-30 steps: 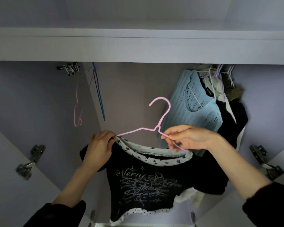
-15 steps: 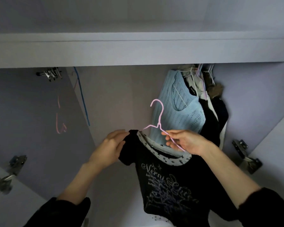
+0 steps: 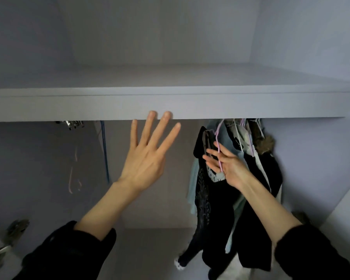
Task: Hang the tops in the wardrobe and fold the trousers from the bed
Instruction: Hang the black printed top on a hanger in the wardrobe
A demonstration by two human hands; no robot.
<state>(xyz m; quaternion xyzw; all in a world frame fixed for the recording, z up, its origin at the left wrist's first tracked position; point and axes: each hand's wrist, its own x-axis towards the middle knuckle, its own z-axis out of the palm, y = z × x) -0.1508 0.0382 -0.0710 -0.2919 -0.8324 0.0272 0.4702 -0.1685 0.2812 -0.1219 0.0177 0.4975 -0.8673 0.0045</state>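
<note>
A black top [image 3: 202, 201] with pale print and a starred collar hangs on a thin pink hanger [image 3: 217, 138] at the right of the wardrobe. The hanger's hook reaches up behind the shelf edge, where the rail is hidden. My right hand [image 3: 227, 167] holds the hanger's wire just below the hook, fingers pointing left across the collar. My left hand [image 3: 148, 158] is raised in the middle of the wardrobe with fingers spread, holding nothing, its fingertips in front of the shelf edge.
A broad shelf [image 3: 170, 104] crosses above the hanging space. Several garments, among them a light blue knit [image 3: 192, 178] and a fur-trimmed dark piece [image 3: 265, 143], crowd the right end. Empty blue [image 3: 105, 154] and pink [image 3: 72, 178] hangers hang at the left. A door hinge [image 3: 16, 229] sits low left.
My left hand let go of the top's shoulder and rose, fingers spread. My right hand carried hanger and top up and right among the hanging clothes. My view tilted upward.
</note>
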